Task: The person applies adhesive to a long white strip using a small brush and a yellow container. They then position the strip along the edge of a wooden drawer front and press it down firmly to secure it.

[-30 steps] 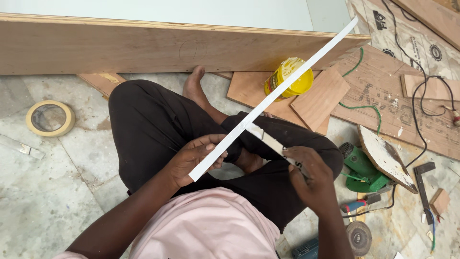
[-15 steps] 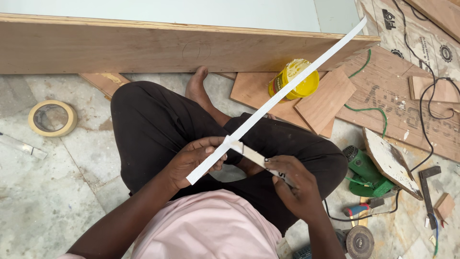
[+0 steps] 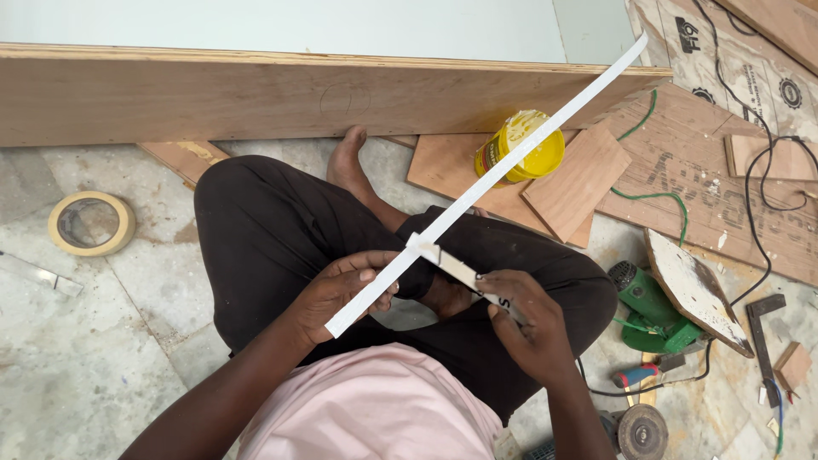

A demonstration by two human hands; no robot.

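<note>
Yellow labelled tin (image 3: 520, 146) behind white strip (image 3: 486, 183)

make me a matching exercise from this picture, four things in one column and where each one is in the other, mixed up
Things:
1. white strip
2. tape roll
3. yellow can
4. green power tool

Places:
A. on the floor at far left
B. on a wood offcut beyond the knees
C. on the floor right of the right knee
D. held in the left hand

Pairs: 1-D, 2-A, 3-B, 4-C
</note>
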